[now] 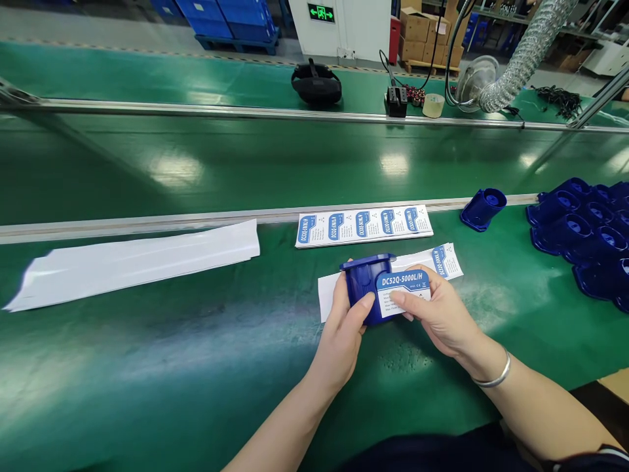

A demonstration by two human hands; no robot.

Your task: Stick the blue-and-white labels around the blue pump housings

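Observation:
My left hand (pixel 344 324) grips a blue plastic housing (pixel 364 278) from its left side, thumb on the front. My right hand (pixel 437 314) holds a white-and-blue label (pixel 403 290) reading DC52Q-5000L/H against the housing's front, thumb pressing on it. Under the housing lies a backing strip (pixel 445 260) with one label left at its right end. A full sheet of labels (pixel 363 225) lies just beyond it. A silver bangle sits on my right wrist.
A pile of blue housings (pixel 587 229) sits at the right, with one housing (pixel 482 208) lying apart. Empty white backing strips (pixel 137 262) lie at the left. Across the green belt are a black headset (pixel 316 83), a tape roll (pixel 433 105), and a flexible duct (pixel 528 52).

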